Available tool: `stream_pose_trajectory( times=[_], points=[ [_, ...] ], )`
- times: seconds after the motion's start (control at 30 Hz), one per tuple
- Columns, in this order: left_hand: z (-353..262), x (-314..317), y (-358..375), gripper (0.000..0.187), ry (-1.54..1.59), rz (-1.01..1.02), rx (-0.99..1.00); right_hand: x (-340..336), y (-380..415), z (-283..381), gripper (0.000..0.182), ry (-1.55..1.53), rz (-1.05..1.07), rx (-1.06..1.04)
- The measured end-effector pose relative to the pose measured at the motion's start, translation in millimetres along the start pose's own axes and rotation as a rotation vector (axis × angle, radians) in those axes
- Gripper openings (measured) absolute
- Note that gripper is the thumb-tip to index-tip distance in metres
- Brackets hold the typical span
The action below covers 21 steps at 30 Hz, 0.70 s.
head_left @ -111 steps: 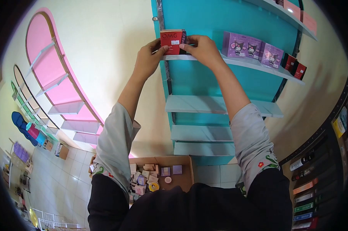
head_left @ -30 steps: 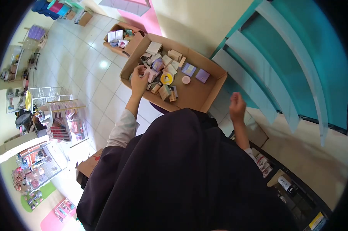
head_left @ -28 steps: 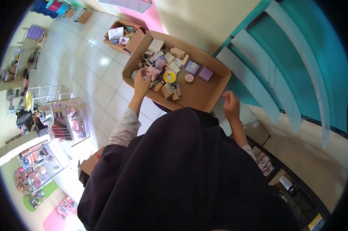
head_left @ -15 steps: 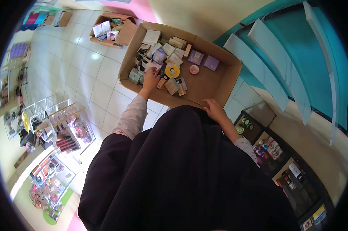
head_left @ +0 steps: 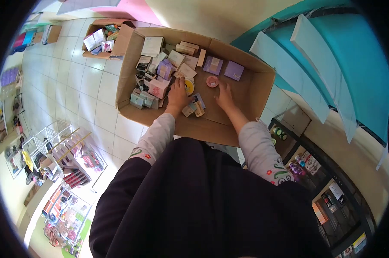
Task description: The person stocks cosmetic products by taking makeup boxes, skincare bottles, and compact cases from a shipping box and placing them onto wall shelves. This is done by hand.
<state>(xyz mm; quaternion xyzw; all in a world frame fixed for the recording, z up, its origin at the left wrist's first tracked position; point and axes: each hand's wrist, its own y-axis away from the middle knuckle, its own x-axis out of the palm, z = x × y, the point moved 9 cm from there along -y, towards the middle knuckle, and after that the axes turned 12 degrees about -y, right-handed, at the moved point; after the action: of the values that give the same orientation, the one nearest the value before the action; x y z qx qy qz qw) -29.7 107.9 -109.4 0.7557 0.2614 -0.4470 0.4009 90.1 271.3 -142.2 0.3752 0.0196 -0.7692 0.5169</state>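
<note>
A large cardboard box (head_left: pixel 211 130) holds many small product boxes. My left hand (head_left: pixel 177 95) rests on the yellow round container (head_left: pixel 189 86), partly covering it, with its fingers apart. Just left of that hand is a pink box (head_left: pixel 158 87). My right hand (head_left: pixel 224 96) is inside the carton, its fingers apart, beside a small pink round container (head_left: pixel 212 81). Two purple boxes (head_left: pixel 213 65) (head_left: pixel 233 70) lie beyond it. Small tan boxes (head_left: pixel 198 109) lie between my hands.
A smaller open carton (head_left: pixel 93 55) stands on the tiled floor at the upper left. White shelves (head_left: pixel 289 77) line the teal wall at right. A dark display shelf (head_left: pixel 315 185) stands lower right, and wire racks (head_left: pixel 61 142) stand at left.
My right hand has moved from the carton's near edge into it, beside the pink round container. My left hand has shifted right onto the yellow container. The view has shifted slightly.
</note>
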Motion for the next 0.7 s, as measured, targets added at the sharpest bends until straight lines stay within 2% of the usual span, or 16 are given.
stream_pose_trajectory(
  times=[0.13,0.2,0.27,0.33,0.43,0.53,0.57,0.63,0.7],
  points=[
    [0.5,6.8,-4.1,0.082,0.025,-0.105,0.047,24.6,-28.2,-11.2,0.067,0.077,-0.03,-0.049],
    [0.3,-5.5,-0.1,0.08,0.032,-0.184,0.089,33.3,-42.0,-11.3,0.062,-0.387,0.011,-0.129],
    [-1.9,-20.6,7.8,0.077,0.04,-0.284,0.126,41.0,-44.2,-20.0,0.048,-0.627,-0.002,0.005],
    [-1.2,-28.6,13.2,0.079,0.086,-0.308,0.126,16.6,-32.9,4.0,0.028,-0.623,-0.076,0.344],
    [-1.3,-48.3,21.8,0.08,0.201,-0.299,0.088,32.7,-34.1,7.9,0.031,0.24,-0.02,-0.156],
    [-6.6,-68.3,29.2,0.08,0.369,-0.348,0.068,2.0,-16.8,17.8,0.028,-0.043,-0.349,-0.337],
    [-9.2,-78.1,31.5,0.08,0.429,-0.381,0.068,3.4,-17.5,5.9,0.028,-0.243,-0.302,-0.282],
    [-17.7,-86.5,31.7,0.08,0.794,-0.271,0.039,1.9,-20.9,-5.8,0.028,-0.643,-0.206,-0.192],
    [-38.9,-104.4,37.6,0.078,1.049,-0.129,0.01,-30.5,11.2,17.0,0.031,-1.052,-0.075,0.191]
  ],
)
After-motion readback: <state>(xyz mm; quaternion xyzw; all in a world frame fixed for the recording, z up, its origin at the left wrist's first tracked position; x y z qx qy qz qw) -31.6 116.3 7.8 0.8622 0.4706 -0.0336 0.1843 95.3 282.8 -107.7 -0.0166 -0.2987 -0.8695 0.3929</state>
